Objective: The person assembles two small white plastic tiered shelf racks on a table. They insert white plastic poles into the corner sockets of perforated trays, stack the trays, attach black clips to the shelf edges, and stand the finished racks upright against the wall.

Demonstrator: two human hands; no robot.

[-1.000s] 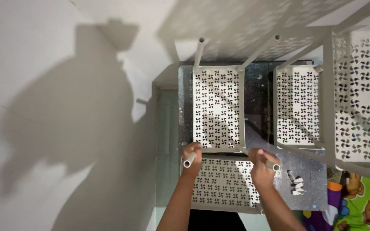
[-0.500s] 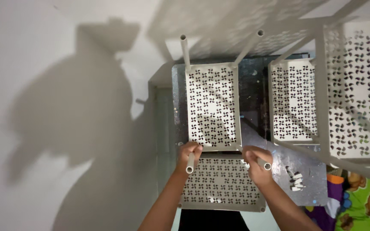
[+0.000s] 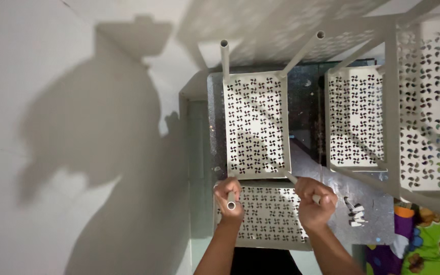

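White-painted metal is what I am working with: a perforated shelf panel (image 3: 256, 125) with a pinwheel-pattern cutout, seen from straight above, with thin tubular legs at its corners. My left hand (image 3: 228, 198) is wrapped tight around the near-left tube (image 3: 231, 202), whose open end points up at the camera just below the panel's near-left corner. My right hand (image 3: 313, 202) is closed around the near-right tube (image 3: 301, 187), which runs at a slant from the panel's near-right corner into my fist. Two more tubes rise at the panel's far corners, the far-left tube (image 3: 224, 58) nearly vertical, the far-right one (image 3: 301, 53) leaning away.

Under my wrists, on the near side of the panel, sits a second perforated panel (image 3: 271, 219). Right of the panel stands another frame with a similar shelf (image 3: 355, 119), and a larger one beyond it at the picture's edge.

My worry is the slant. The right tube does not stand parallel to the left one, so if I push or twist with both fists at once, the corner joint could bind or the panel could rack and pop off a far leg. I cannot see whether any joint is seated. Small white fittings (image 3: 355, 214) lie loose on the speckled floor (image 3: 367, 203) near my right hand, right of the lower panel; a shifting frame could scatter them.
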